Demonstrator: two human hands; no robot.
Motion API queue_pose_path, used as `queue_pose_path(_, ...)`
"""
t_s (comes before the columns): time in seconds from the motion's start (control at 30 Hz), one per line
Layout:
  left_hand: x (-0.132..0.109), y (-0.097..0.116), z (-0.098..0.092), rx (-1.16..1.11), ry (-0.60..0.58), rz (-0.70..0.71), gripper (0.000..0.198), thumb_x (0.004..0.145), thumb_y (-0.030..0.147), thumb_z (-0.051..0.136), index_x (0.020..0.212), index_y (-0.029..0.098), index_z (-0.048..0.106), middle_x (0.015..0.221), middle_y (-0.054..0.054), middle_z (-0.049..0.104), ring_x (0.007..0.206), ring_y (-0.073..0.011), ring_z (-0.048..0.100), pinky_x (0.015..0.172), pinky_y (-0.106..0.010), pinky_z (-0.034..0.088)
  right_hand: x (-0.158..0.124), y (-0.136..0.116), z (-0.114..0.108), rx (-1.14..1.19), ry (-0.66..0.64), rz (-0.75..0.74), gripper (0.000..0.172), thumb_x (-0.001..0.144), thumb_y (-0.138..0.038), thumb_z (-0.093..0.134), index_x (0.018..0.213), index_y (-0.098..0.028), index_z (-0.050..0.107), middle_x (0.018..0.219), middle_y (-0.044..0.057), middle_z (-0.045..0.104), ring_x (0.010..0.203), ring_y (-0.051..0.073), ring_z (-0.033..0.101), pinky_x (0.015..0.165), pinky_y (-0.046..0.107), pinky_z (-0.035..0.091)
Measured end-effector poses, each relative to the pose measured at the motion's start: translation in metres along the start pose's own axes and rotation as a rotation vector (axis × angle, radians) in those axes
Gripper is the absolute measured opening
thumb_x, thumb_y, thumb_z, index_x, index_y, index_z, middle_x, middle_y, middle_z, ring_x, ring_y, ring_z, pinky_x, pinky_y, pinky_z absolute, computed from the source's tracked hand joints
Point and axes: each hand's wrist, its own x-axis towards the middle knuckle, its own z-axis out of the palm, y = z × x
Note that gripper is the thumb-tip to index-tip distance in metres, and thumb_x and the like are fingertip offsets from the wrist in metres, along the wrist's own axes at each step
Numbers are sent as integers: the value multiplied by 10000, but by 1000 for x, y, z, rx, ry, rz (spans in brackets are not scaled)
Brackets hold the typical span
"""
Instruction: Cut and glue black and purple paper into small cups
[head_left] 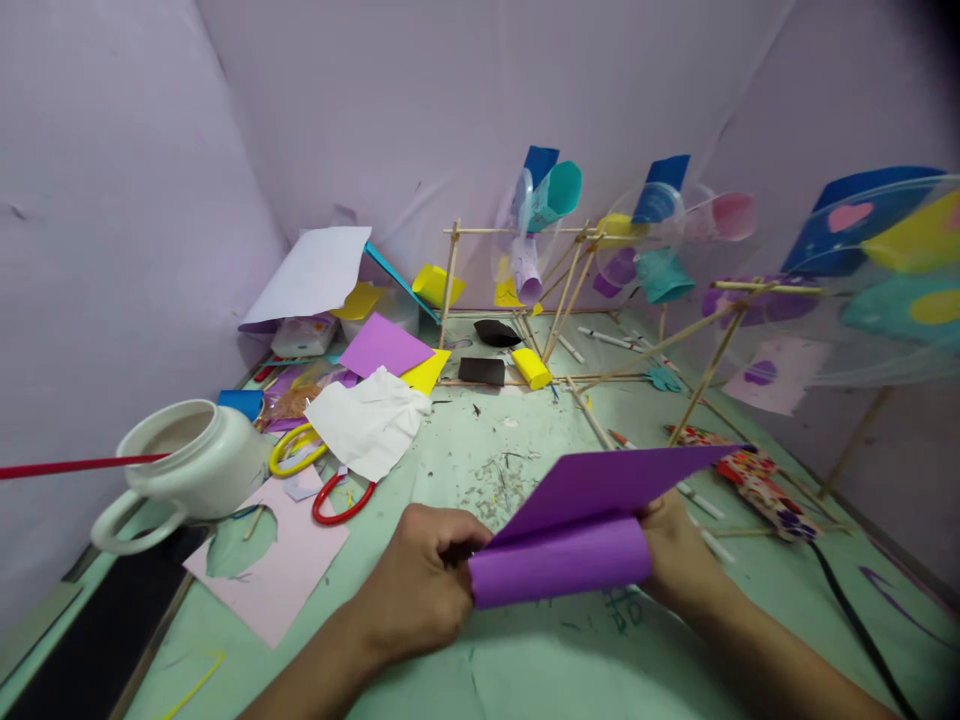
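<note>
A sheet of purple paper (592, 490) is held between both hands above the front of the table. Its lower part is curled into a roll, while the rest stands up as a flat flap tilted away from me. My left hand (427, 575) is closed around the left end of the roll, thumb on top. At the right end my right hand (679, 550) grips the paper, its fingers partly hidden behind the sheet. Beyond the paper, small scraps (502, 485) lie on the pale green tabletop.
A white teapot-shaped pot (202, 460), scissors with red handle (341, 500), crumpled white paper (371, 420) and pink paper with a hole (300, 570) lie left. Stick frames with paper-cup wheels (536, 230) stand behind and right. A floral-covered tool with black cord (765, 485) lies right.
</note>
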Motion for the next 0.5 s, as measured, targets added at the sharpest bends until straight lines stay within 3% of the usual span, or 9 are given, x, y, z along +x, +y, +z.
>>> queue_pose_path(0.13, 2, -2, 4, -97, 22, -61, 132, 600, 135, 549, 490, 127, 621, 472, 8, 512, 474, -107, 445, 447, -210, 322, 2, 0, 3, -69, -63, -15, 178, 543, -116, 714, 693, -211, 713, 643, 15, 696, 651, 231, 652, 579, 311, 541)
queue_pose_path(0.27, 5, -2, 4, -236, 4, -185, 155, 541, 102, 529, 394, 140, 495, 385, 40, 418, 393, -66, 364, 390, -192, 242, 3, 3, 8, 74, -80, 114, 176, 548, -167, 715, 723, -182, 707, 633, 16, 696, 615, 230, 655, 533, 304, 535)
queue_pose_path(0.37, 8, -4, -4, -363, -72, -269, 61, 576, 183, 593, 548, 129, 599, 376, 53, 444, 338, -50, 345, 346, -176, 210, 6, 4, 10, 248, -24, 239, 221, 528, -232, 726, 738, -170, 692, 576, 15, 684, 546, 224, 650, 497, 301, 530)
queue_pose_path(0.4, 9, -5, -8, -414, -77, -274, 141, 613, 250, 615, 664, 122, 644, 404, 44, 488, 329, -49, 354, 335, -174, 205, 7, 4, 9, 304, 2, 265, 220, 538, -261, 719, 738, -177, 684, 567, 12, 681, 537, 219, 649, 499, 301, 532)
queue_pose_path(0.5, 11, -8, -15, -545, 51, -261, 354, 692, 389, 609, 915, 117, 648, 594, -20, 632, 334, -44, 388, 316, -174, 185, 12, 7, 5, 432, 57, 269, 178, 576, -335, 682, 698, -208, 654, 526, 1, 664, 523, 202, 647, 500, 293, 537)
